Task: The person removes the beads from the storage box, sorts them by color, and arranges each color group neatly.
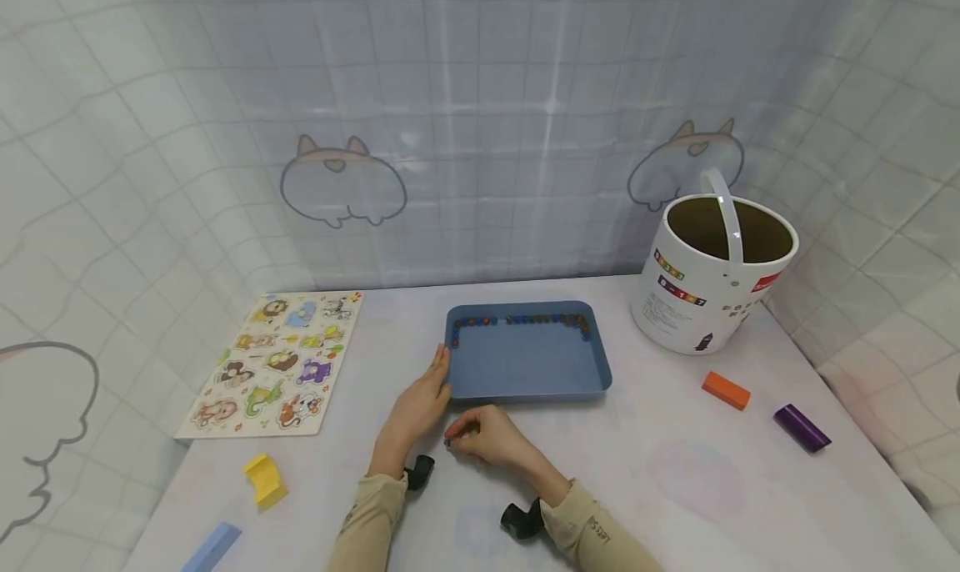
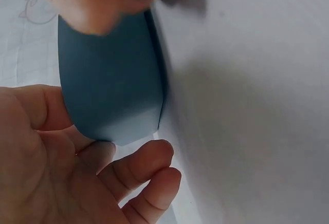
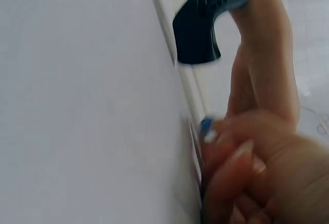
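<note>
A blue tray (image 1: 528,376) holds small round marbles (image 1: 555,318), blue and brownish, lined up along its back wall and into both back corners. My left hand (image 1: 420,403) lies along the tray's left side, its fingers touching the wall near the front corner; the left wrist view shows the other fingers relaxed beside that corner. In front of the tray, my right hand (image 1: 491,439) pinches a small marble (image 3: 207,126) between thumb and fingertips, just above the table. It looks blue and whitish in the right wrist view, though blurred and partly hidden by the fingers.
A white bucket (image 1: 675,305) with a handle stands at the back right. Nearby lie an orange block (image 1: 726,390) and a purple block (image 1: 802,428). At left are an animal puzzle board (image 1: 277,363), a yellow block (image 1: 266,481) and a light blue block (image 1: 212,547).
</note>
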Action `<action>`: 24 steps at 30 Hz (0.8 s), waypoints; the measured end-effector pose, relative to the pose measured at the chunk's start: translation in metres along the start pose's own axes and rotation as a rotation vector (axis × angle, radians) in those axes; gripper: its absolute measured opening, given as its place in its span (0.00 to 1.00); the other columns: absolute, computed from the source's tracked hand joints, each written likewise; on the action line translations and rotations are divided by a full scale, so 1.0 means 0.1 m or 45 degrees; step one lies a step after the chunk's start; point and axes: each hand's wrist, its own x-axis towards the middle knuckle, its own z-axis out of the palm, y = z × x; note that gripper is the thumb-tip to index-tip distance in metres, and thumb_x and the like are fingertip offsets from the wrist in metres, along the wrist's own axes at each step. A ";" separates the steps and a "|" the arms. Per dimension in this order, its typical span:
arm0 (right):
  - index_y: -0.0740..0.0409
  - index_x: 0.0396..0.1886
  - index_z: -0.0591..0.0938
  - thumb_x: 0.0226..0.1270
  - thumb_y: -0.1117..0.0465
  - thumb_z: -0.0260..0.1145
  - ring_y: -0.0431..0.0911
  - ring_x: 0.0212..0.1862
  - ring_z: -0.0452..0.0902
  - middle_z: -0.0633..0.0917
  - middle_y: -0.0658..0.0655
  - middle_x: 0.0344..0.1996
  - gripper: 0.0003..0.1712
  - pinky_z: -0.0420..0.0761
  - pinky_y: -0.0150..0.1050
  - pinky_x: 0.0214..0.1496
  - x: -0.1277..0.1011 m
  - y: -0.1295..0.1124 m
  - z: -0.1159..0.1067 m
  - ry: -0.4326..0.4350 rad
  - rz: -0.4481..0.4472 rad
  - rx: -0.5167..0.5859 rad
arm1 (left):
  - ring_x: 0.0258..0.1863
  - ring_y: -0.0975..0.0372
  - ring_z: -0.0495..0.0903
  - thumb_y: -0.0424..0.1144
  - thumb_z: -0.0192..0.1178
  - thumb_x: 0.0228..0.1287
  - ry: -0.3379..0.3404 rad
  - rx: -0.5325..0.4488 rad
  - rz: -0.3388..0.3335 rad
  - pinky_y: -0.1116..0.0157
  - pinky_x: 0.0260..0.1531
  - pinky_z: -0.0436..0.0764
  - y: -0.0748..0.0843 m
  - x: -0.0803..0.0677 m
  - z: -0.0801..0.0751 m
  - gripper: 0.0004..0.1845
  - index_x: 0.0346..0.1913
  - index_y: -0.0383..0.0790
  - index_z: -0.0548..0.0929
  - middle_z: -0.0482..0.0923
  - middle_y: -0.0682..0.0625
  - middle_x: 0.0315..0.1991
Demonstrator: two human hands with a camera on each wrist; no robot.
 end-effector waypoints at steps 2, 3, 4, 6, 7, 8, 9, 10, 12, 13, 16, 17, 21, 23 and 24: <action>0.57 0.36 0.88 0.58 0.68 0.68 0.34 0.09 0.65 0.85 0.50 0.21 0.07 0.67 0.26 0.13 0.00 -0.02 0.03 0.030 -0.022 -0.072 | 0.75 0.52 0.56 0.41 0.43 0.74 0.002 0.009 -0.003 0.49 0.71 0.63 0.00 0.01 0.00 0.32 0.77 0.40 0.49 0.44 0.47 0.79; 0.57 0.35 0.88 0.57 0.68 0.68 0.33 0.09 0.65 0.85 0.51 0.21 0.07 0.67 0.26 0.12 0.00 -0.04 0.03 0.039 -0.029 -0.093 | 0.75 0.52 0.57 0.40 0.43 0.73 0.008 0.012 0.002 0.49 0.70 0.64 0.01 0.01 0.00 0.32 0.77 0.39 0.49 0.44 0.47 0.78; 0.58 0.36 0.88 0.56 0.68 0.68 0.33 0.09 0.65 0.85 0.51 0.21 0.08 0.67 0.26 0.12 0.00 -0.05 0.03 0.042 -0.028 -0.101 | 0.75 0.52 0.57 0.40 0.43 0.73 0.013 0.017 0.004 0.49 0.70 0.64 0.01 0.01 0.00 0.32 0.77 0.39 0.49 0.44 0.47 0.78; 0.58 0.36 0.88 0.56 0.69 0.69 0.34 0.09 0.65 0.85 0.52 0.20 0.08 0.67 0.26 0.12 0.01 -0.05 0.03 0.038 -0.027 -0.102 | 0.74 0.52 0.57 0.39 0.43 0.73 0.023 0.025 0.007 0.50 0.70 0.64 0.02 0.01 0.00 0.32 0.76 0.38 0.50 0.44 0.46 0.78; 0.58 0.37 0.88 0.56 0.69 0.69 0.34 0.09 0.65 0.85 0.53 0.21 0.09 0.67 0.26 0.13 0.00 -0.05 0.02 0.032 -0.028 -0.094 | 0.75 0.52 0.57 0.39 0.43 0.73 0.024 0.027 0.005 0.50 0.70 0.64 0.02 0.01 0.00 0.32 0.76 0.38 0.49 0.44 0.46 0.78; 0.58 0.38 0.88 0.56 0.68 0.69 0.35 0.09 0.66 0.86 0.53 0.22 0.09 0.68 0.27 0.13 0.00 -0.05 0.01 0.022 -0.025 -0.080 | 0.74 0.52 0.57 0.39 0.43 0.73 0.028 0.025 0.009 0.50 0.70 0.64 0.03 0.01 0.00 0.32 0.76 0.38 0.49 0.44 0.46 0.78; 0.58 0.39 0.88 0.57 0.68 0.69 0.35 0.10 0.67 0.86 0.53 0.24 0.10 0.69 0.27 0.13 0.00 -0.04 0.00 0.011 -0.022 -0.065 | 0.74 0.52 0.57 0.39 0.43 0.73 0.031 0.025 0.013 0.50 0.70 0.64 0.03 0.01 0.00 0.32 0.76 0.37 0.50 0.45 0.45 0.78; 0.58 0.40 0.87 0.58 0.68 0.68 0.36 0.11 0.67 0.87 0.54 0.27 0.10 0.69 0.27 0.14 -0.01 -0.04 -0.01 -0.002 -0.018 -0.044 | 0.74 0.52 0.57 0.39 0.44 0.73 0.031 0.022 0.014 0.50 0.71 0.64 0.03 0.01 0.00 0.32 0.76 0.37 0.49 0.45 0.45 0.78; 0.59 0.42 0.87 0.59 0.67 0.68 0.37 0.13 0.69 0.88 0.55 0.32 0.11 0.71 0.28 0.16 -0.02 -0.04 -0.05 -0.035 -0.011 0.003 | 0.74 0.51 0.57 0.39 0.44 0.73 0.028 0.017 0.023 0.50 0.70 0.64 0.03 0.01 -0.01 0.32 0.76 0.37 0.50 0.45 0.44 0.78; 0.59 0.43 0.87 0.60 0.67 0.68 0.37 0.15 0.70 0.88 0.57 0.34 0.11 0.72 0.29 0.17 -0.02 -0.05 -0.07 -0.051 -0.007 0.021 | 0.75 0.51 0.57 0.39 0.44 0.73 0.025 0.011 0.028 0.49 0.71 0.63 0.02 0.01 -0.01 0.32 0.76 0.37 0.49 0.45 0.44 0.78; 0.61 0.46 0.86 0.62 0.65 0.68 0.39 0.20 0.73 0.88 0.60 0.41 0.12 0.73 0.30 0.20 -0.05 -0.09 -0.15 -0.105 0.001 0.064 | 0.74 0.50 0.57 0.39 0.45 0.73 0.014 -0.035 0.048 0.49 0.71 0.62 0.00 -0.01 -0.02 0.32 0.76 0.37 0.50 0.45 0.44 0.78; 0.61 0.46 0.85 0.62 0.65 0.68 0.40 0.21 0.73 0.87 0.61 0.42 0.13 0.73 0.30 0.21 -0.06 -0.12 -0.19 -0.123 0.002 0.071 | 0.74 0.50 0.58 0.39 0.45 0.74 0.008 -0.056 0.052 0.49 0.72 0.61 -0.02 -0.02 -0.03 0.32 0.76 0.37 0.50 0.45 0.44 0.78; 0.64 0.48 0.85 0.63 0.63 0.68 0.42 0.27 0.75 0.86 0.64 0.46 0.15 0.72 0.30 0.24 -0.10 -0.32 -0.43 -0.199 -0.036 0.069 | 0.75 0.50 0.55 0.39 0.46 0.74 -0.009 -0.137 0.069 0.48 0.74 0.57 -0.06 -0.03 -0.04 0.33 0.76 0.37 0.49 0.45 0.43 0.78; 0.63 0.48 0.85 0.63 0.62 0.68 0.42 0.29 0.76 0.86 0.63 0.44 0.16 0.73 0.30 0.26 -0.08 -0.46 -0.60 -0.210 -0.082 0.011 | 0.76 0.50 0.53 0.39 0.46 0.74 -0.012 -0.145 0.071 0.49 0.74 0.56 -0.07 -0.03 -0.03 0.32 0.76 0.36 0.49 0.46 0.42 0.78; 0.63 0.48 0.85 0.63 0.62 0.68 0.42 0.30 0.77 0.86 0.62 0.43 0.15 0.74 0.30 0.27 -0.06 -0.54 -0.70 -0.207 -0.103 -0.023 | 0.76 0.50 0.52 0.39 0.46 0.74 -0.015 -0.143 0.068 0.49 0.74 0.55 -0.07 -0.02 -0.02 0.32 0.76 0.37 0.49 0.45 0.43 0.78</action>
